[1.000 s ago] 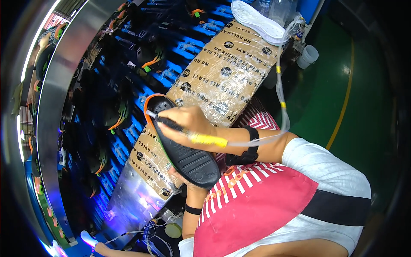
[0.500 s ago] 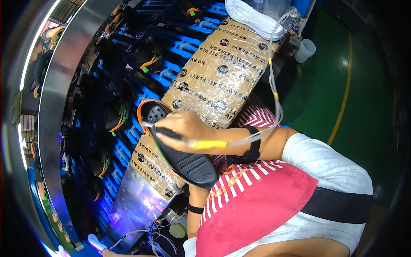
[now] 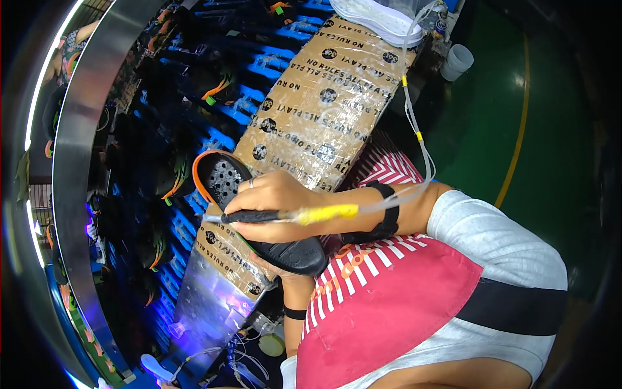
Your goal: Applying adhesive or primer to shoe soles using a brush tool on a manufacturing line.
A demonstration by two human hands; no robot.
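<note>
A black shoe sole (image 3: 223,178) with an orange rim and a hole-dotted end lies tilted over the bench. My left hand (image 3: 267,264) grips it from below near its ridged end; most of its fingers are hidden under the sole. My right hand (image 3: 275,198) crosses above the middle of the sole, closed around a black pen-like tool (image 3: 254,216) with a metal tip. Yellow tape wraps the tool's rear, where clear tubing (image 3: 414,123) runs on past my wrist. The tip points left, at the sole's left edge; whether it touches cannot be told.
A cardboard-covered bench (image 3: 324,97) runs diagonally, with white soles (image 3: 382,19) at its far end. Along its left stands a blue slatted conveyor (image 3: 249,107) carrying dark shoe uppers with orange and green tabs. A white bucket (image 3: 457,59) stands on the green floor. Another person's arm (image 3: 85,31) shows upper left.
My right hand has turned, and the tool's tip has moved from over the hole-dotted end down toward the sole's left edge. The black barrel now shows. My left hand keeps hold of the sole.
</note>
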